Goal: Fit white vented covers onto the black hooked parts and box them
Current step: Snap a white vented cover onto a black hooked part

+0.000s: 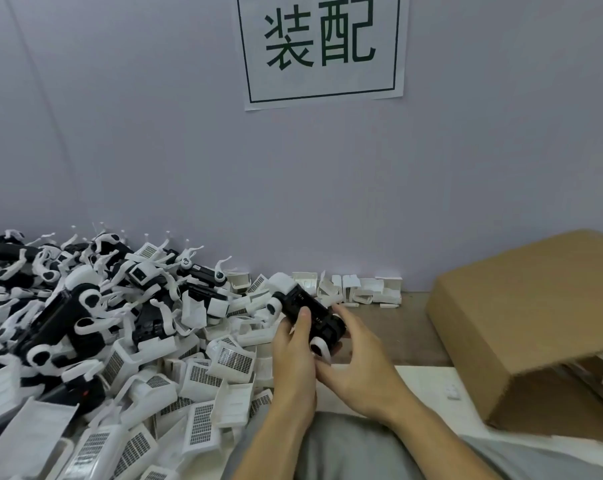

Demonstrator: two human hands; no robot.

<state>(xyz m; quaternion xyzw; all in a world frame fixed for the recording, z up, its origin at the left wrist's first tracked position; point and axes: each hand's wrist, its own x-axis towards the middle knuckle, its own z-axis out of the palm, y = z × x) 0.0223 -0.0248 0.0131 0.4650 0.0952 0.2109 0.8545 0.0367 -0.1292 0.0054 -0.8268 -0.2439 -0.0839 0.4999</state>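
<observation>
1. Grey-clad lap (345,452), nearest the camera. Both forearms reach forward over it, so the work is held in the air above the bench edge, not set down.
2. Left hand (293,355). Fingers curled under a black hooked part (307,313), thumb laid flat on its top face; it appears to serve as the steadying grip.
3. Right hand (357,358). Fingers curled round the near end of the same part, close by its white roller-like end. Judged to be seating or checking the fit; a white cover (281,284) already sits on the far end.
4. Loose white vented covers (203,379), heaped low and left within easy reach of the left hand, grilles mostly face up.
5. Pile of black parts with white hooks (61,306), behind and left of the covers, tangled together; stock awaiting covers, as it seems.
6. Cardboard box (522,327), right of the hands, flap tilted towards the camera. Placed by the right hand, presumably for finished pieces; its inside is largely hidden.
7. Row of small white clips (362,289) along the foot of the wall, beyond the hands.
8. Wall sign (322,46), green characters, farthest.
</observation>
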